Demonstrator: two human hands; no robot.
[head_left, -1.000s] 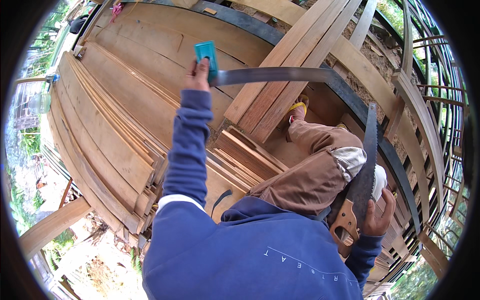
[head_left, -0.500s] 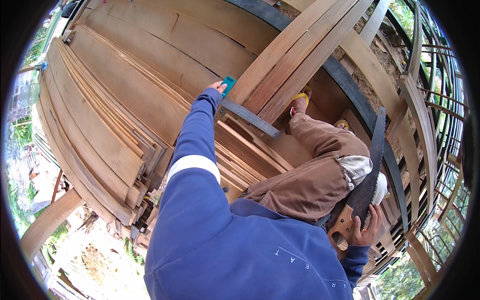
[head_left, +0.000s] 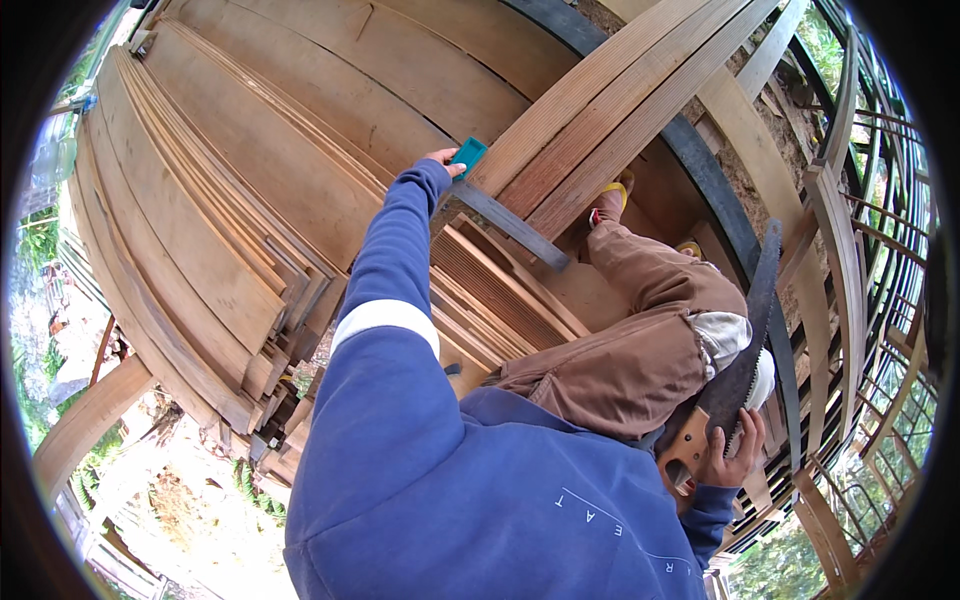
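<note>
My left hand [head_left: 442, 163] grips the teal handle of a try square [head_left: 512, 229], its fingers closed around the handle. The square's metal blade runs along the near ends of three wooden planks [head_left: 590, 110] lying side by side. Down at the right, my right hand [head_left: 735, 449] is closed on a handsaw [head_left: 745, 365] where the blade meets the wooden handle [head_left: 686, 452]. The saw points up and away beside my right leg, toothed edge facing right.
Long boards [head_left: 190, 220] are stacked at the left. Under the square lie narrow strips of wood [head_left: 500, 290]. A dark metal beam [head_left: 700, 170] crosses beneath the planks. My bent leg in brown trousers [head_left: 620, 370] rests near them, and curved railings [head_left: 850, 250] stand at the right.
The try square has turned slightly, and its blade shows fewer markings. The planks sit a little farther right in view. My right hand keeps its hold on the handsaw.
</note>
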